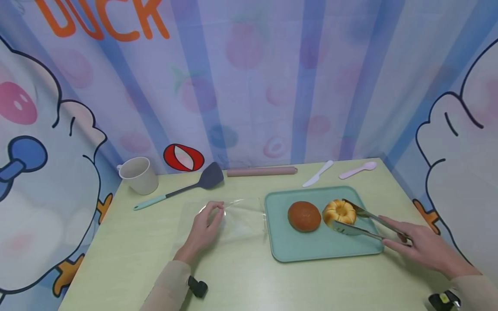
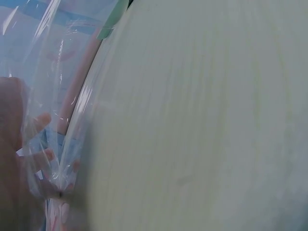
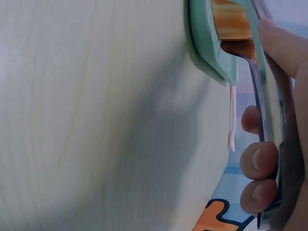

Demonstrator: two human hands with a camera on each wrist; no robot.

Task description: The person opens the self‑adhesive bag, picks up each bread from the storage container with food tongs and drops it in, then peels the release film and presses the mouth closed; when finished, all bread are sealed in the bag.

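Note:
My left hand [image 1: 204, 229] pinches the edge of a clear plastic bag [image 1: 245, 220] that lies left of the green tray [image 1: 282, 248]. In the left wrist view the crinkled film of the bag [image 2: 57, 96] stretches across the fingers. Metal tongs [image 1: 367, 233] are in my right hand [image 1: 424, 246], its fingers and thumb curled round the arms. The tips of the tongs stand on either side of a golden, ridged round bread [image 1: 330, 211] on the tray. Beside it sits a smooth brown bun [image 1: 304, 216]. The right wrist view shows the bread [image 3: 232, 21] next to a tong tip.
Behind the bag lies a spatula [image 1: 210, 176] with a mint handle. A white mug [image 1: 139, 176] stands at the back left. Along the back edge are a pink rolling pin [image 1: 262, 172], a pale knife [image 1: 317, 174] and a pink spoon [image 1: 358, 170]. A printed curtain [image 1: 249, 108] hangs behind.

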